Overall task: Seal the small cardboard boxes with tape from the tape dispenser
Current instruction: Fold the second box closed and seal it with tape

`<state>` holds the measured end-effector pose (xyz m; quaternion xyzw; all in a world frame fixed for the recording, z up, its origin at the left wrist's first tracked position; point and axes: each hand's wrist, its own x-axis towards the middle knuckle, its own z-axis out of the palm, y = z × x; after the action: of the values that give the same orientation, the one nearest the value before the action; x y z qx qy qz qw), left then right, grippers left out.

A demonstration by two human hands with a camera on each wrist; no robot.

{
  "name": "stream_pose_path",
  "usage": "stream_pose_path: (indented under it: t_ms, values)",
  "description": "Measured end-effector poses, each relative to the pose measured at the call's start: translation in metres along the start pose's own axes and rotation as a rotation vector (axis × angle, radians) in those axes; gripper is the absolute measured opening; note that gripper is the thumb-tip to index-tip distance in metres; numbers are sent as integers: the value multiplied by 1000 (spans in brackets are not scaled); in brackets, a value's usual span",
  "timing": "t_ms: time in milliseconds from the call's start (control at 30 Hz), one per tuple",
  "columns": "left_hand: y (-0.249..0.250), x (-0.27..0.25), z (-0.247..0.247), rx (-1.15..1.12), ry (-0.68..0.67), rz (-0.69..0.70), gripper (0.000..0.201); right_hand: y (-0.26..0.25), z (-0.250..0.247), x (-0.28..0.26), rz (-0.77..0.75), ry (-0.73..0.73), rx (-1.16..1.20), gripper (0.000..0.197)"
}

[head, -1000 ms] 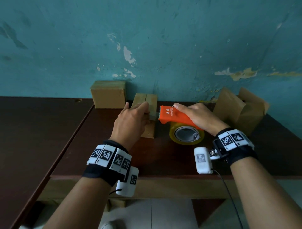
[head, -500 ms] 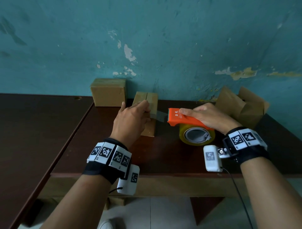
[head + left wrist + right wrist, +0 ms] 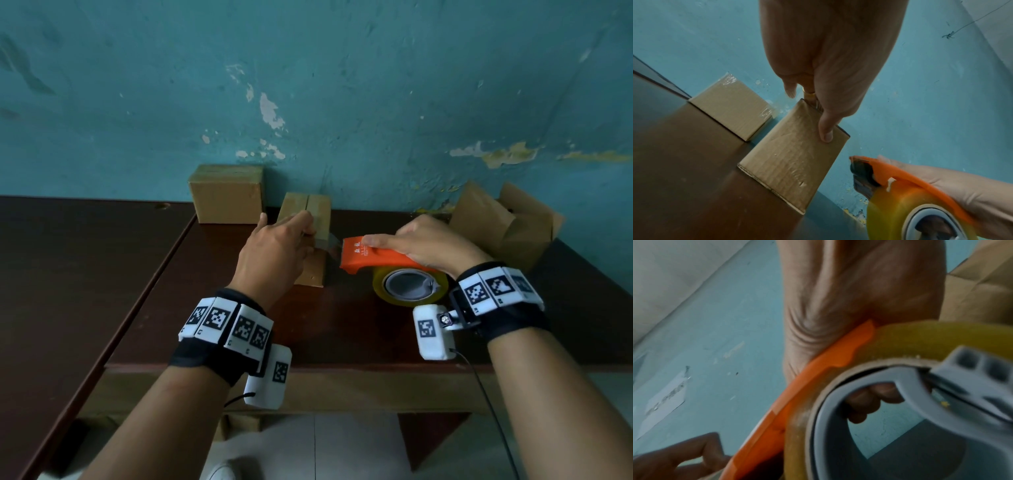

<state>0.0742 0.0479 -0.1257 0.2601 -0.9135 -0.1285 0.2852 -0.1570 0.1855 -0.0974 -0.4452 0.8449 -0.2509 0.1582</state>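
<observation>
A small cardboard box (image 3: 318,210) stands on the dark table (image 3: 342,335) near the wall. My left hand (image 3: 301,228) grips it, thumb pressed on its near face (image 3: 795,155) and fingers over the top. Just right of the box, my right hand (image 3: 421,243) holds the orange tape dispenser (image 3: 373,257) from above, index finger along its top. The yellowish tape roll (image 3: 411,291) sits under it, and in the right wrist view my fingers curl through the grey hub (image 3: 838,402). A short strip of clear tape (image 3: 327,241) spans from box to dispenser.
A closed, taped box (image 3: 226,195) stands at the back left against the blue wall. An open box with raised flaps (image 3: 503,226) sits at the back right. A second dark table (image 3: 68,274) adjoins on the left. The table's front edge runs below my wrists.
The dispenser has moved right, away from the box, drawing a short strip of tape between them. My left hand has stayed on the box.
</observation>
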Motion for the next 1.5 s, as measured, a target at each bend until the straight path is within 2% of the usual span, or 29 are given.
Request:
stream_pose_path:
  t_ms: [167,367,733,933,1100,1167,1233,1300,1433,1500]
  values:
    - [7,1,-5,42,-34,-33,28,-13,8,3,54,26,-96,84]
    - [-6,7,2,93,-104,-43,38,-23,15,6,90,2,-81,85]
    - [-7,11,2,102,-114,-12,38,-24,18,4,161,-10,-53,88]
    - [-6,10,3,90,-81,4,36,-25,20,5,192,-10,-23,97]
    - [-6,10,3,93,-85,6,38,-28,17,2,212,-17,-31,93]
    - [-7,9,2,92,-78,13,35,-33,19,-1,215,-18,-120,87]
    - [-7,9,1,91,-70,21,33,-43,24,-6,201,5,-314,80]
    - [-7,8,0,80,-76,24,32,-45,26,-6,202,28,-372,78]
    - [-6,5,-4,65,-94,21,31,-31,16,-1,255,19,-230,86]
    - [-6,4,-6,57,-91,42,32,-22,11,0,274,66,-169,87]
